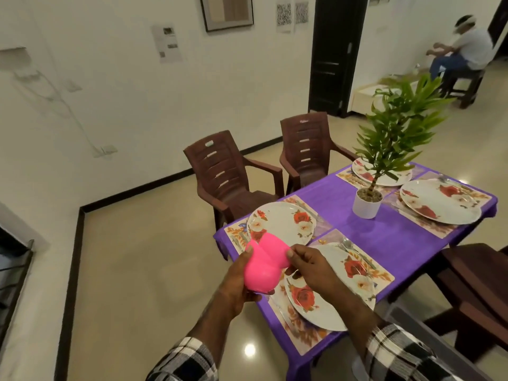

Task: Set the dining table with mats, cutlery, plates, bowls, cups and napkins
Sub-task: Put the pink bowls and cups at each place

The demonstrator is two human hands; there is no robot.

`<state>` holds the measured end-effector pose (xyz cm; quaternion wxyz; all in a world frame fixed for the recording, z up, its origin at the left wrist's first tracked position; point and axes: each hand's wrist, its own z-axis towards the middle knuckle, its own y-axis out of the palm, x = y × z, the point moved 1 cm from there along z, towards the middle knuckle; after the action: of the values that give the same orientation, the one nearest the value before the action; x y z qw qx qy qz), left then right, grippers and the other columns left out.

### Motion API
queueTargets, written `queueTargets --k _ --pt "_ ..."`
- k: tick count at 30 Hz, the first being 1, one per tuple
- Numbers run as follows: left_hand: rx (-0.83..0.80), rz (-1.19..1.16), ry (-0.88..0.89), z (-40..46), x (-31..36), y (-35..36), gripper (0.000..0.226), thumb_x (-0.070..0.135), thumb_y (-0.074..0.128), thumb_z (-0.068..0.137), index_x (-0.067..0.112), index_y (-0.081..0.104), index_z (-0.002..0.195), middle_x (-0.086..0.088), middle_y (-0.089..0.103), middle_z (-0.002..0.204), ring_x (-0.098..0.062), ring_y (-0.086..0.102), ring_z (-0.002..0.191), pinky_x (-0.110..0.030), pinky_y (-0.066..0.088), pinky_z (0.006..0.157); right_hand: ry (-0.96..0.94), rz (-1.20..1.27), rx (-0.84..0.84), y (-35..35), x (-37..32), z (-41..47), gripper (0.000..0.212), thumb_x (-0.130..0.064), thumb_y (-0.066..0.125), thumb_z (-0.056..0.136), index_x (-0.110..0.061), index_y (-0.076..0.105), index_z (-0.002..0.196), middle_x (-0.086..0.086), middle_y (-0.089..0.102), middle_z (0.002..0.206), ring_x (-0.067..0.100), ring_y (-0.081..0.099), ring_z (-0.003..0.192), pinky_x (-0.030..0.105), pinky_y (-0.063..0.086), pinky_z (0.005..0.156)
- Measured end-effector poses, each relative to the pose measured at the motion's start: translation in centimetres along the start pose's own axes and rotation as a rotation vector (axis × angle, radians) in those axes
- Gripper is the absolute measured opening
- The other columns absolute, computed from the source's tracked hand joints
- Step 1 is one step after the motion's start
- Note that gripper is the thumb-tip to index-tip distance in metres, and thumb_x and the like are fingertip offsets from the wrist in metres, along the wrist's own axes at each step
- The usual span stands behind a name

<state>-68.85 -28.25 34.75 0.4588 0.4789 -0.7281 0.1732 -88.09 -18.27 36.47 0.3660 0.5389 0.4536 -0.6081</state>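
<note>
Two pink bowls (261, 266) are held in front of me at the table's near-left corner, one nested partly out of the other. My left hand (237, 281) grips the lower bowl from underneath. My right hand (310, 264) pinches the rim of the upper bowl. Floral plates lie on floral mats on the purple tablecloth (384, 237): one (280, 222) just beyond the bowls, one (330, 295) under my right hand, and two further ones (439, 200) (384, 174) at the far end. A fork and spoon (347, 246) lie beside the nearest plate.
A potted green plant (368, 202) stands at the table's middle. Two brown plastic chairs (228, 177) (308, 149) stand along the far-left side, and a dark chair (478, 284) on the right. A person sits at the far right of the room.
</note>
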Motion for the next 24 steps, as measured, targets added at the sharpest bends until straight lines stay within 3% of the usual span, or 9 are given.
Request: queueTargets --k 2,6,12,16,20,24 --pt "0.01 0.064 -0.032 1.3 -0.4 0.9 0.075 0.083 0.061 0.087 0.027 0.056 0.136 -0.018 0.08 0.111 -0.047 0.078 0.094 -0.036 0.058 0.064 0.054 0.074 -0.027 -1.0 1.8 1.1 0.036 -0.044 0.055 0.106 -0.011 0.071 0.107 0.018 0.07 0.087 0.025 0.069 0.076 0.034 0.057 0.07" --pt "0.077 0.135 -0.08 4.8 -0.9 1.8 0.086 0.084 0.069 0.07 0.027 0.055 0.134 -0.017 0.08 0.107 -0.044 0.079 0.091 -0.037 0.06 0.062 0.179 0.158 -0.114 -2.5 5.4 3.8 0.023 -0.029 0.056 0.11 -0.011 0.068 0.117 0.011 0.072 0.091 0.025 0.069 0.077 0.034 0.056 0.069" --pt "0.171 0.142 -0.143 9.3 0.1 2.2 0.093 0.085 0.074 0.062 0.025 0.06 0.133 -0.017 0.08 0.111 -0.039 0.08 0.093 -0.036 0.06 0.06 0.274 0.098 0.058 -5.1 10.1 7.4 0.01 -0.019 0.073 0.099 -0.01 0.076 0.1 0.008 0.075 0.086 0.018 0.071 0.079 0.043 0.057 0.074" --pt "0.201 0.07 -0.199 11.8 0.4 2.7 0.1 0.081 0.083 0.059 0.022 0.058 0.136 -0.021 0.077 0.117 -0.042 0.079 0.093 -0.041 0.061 0.061 0.312 -0.347 0.147 -8.2 12.8 8.3 0.016 -0.025 0.081 0.09 -0.017 0.078 0.103 -0.006 0.074 0.095 0.02 0.071 0.091 0.037 0.057 0.086" --pt "0.172 0.063 -0.26 14.2 1.0 3.7 0.097 0.072 0.084 0.065 0.019 0.054 0.14 -0.024 0.071 0.123 -0.046 0.076 0.101 -0.046 0.063 0.064 0.385 -0.825 0.067 -10.7 15.4 8.3 0.023 -0.032 0.065 0.095 -0.024 0.076 0.114 0.0 0.069 0.117 0.025 0.066 0.11 0.032 0.05 0.091" --pt "0.121 0.089 -0.269 15.7 1.5 4.9 0.088 0.069 0.078 0.071 0.022 0.051 0.14 -0.022 0.067 0.127 -0.045 0.073 0.107 -0.059 0.065 0.084 0.382 -0.984 0.021 -11.7 17.0 7.8 0.028 -0.032 0.059 0.097 -0.03 0.077 0.118 0.0 0.059 0.143 0.023 0.064 0.117 0.033 0.05 0.1"
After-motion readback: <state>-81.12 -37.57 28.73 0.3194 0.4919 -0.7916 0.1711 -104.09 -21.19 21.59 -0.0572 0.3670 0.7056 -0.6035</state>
